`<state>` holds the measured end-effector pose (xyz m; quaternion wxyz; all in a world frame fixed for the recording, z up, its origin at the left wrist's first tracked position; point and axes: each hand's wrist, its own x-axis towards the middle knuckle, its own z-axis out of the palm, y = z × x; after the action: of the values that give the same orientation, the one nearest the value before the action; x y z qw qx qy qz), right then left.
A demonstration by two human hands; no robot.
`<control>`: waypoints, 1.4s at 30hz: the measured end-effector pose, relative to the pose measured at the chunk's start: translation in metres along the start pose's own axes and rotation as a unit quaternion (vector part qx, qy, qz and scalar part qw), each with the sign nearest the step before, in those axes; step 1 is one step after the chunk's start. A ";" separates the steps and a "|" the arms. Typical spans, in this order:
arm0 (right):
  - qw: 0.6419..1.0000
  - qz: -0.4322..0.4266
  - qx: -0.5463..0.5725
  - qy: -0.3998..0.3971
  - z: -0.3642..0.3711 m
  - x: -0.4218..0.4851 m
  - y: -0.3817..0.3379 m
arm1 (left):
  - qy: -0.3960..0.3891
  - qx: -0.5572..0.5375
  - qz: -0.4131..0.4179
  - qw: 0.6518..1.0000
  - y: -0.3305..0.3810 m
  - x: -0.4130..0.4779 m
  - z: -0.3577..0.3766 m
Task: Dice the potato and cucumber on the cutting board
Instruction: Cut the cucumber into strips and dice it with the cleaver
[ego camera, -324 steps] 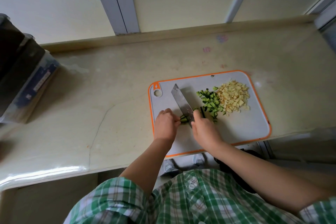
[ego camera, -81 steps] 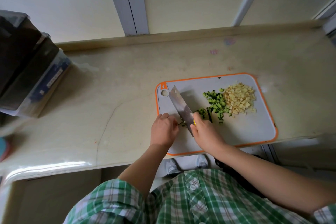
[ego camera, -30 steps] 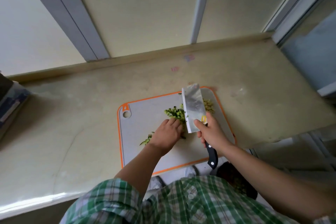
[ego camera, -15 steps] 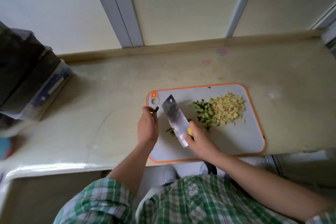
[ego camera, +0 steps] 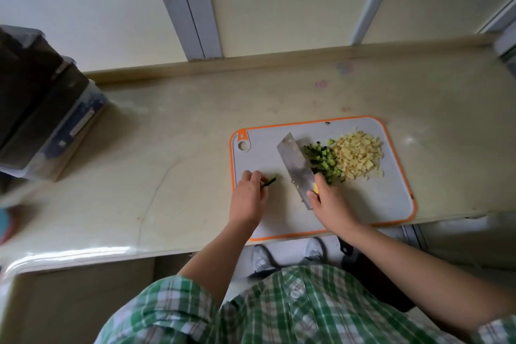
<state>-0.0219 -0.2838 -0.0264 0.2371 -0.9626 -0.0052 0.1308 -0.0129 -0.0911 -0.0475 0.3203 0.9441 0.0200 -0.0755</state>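
A grey cutting board (ego camera: 377, 204) with an orange rim lies on the counter. A heap of pale diced potato (ego camera: 358, 154) sits at its far right, with dark green diced cucumber (ego camera: 321, 160) piled against it on the left. My right hand (ego camera: 331, 201) grips a cleaver (ego camera: 297, 166), its blade flat against the left side of the cucumber pile. My left hand (ego camera: 248, 198) is at the board's left edge and pinches a thin cucumber strip (ego camera: 269, 181).
The board lies on a beige stone counter (ego camera: 167, 148) whose front edge runs just below it. A dark box-like appliance (ego camera: 36, 109) stands at the far left. A raised ledge lines the back of the counter under the wall.
The cleaver has swung right and now pushes against the cucumber pile. My left hand has moved nearer along the board's left edge, still with a cucumber strip.
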 end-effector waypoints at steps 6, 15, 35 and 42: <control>1.000 0.009 -0.001 0.020 -0.012 0.006 0.003 | -0.048 0.107 0.082 0.990 0.013 0.012 0.010; 0.996 -0.067 -0.051 -0.041 -0.014 0.007 -0.014 | -0.010 0.112 0.050 0.992 0.005 0.006 0.007; 0.992 -0.077 -0.080 -0.050 -0.006 0.007 -0.020 | -0.017 0.098 0.015 0.995 0.005 0.000 0.007; 0.990 -0.063 -0.116 -0.049 0.008 0.007 -0.022 | -0.016 0.096 0.019 0.995 0.004 0.000 0.007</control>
<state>-0.0160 -0.2602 -0.0246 0.1313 -0.9737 -0.0922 0.1615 -0.0138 -0.0985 -0.0501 0.2297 0.9694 -0.0104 -0.0856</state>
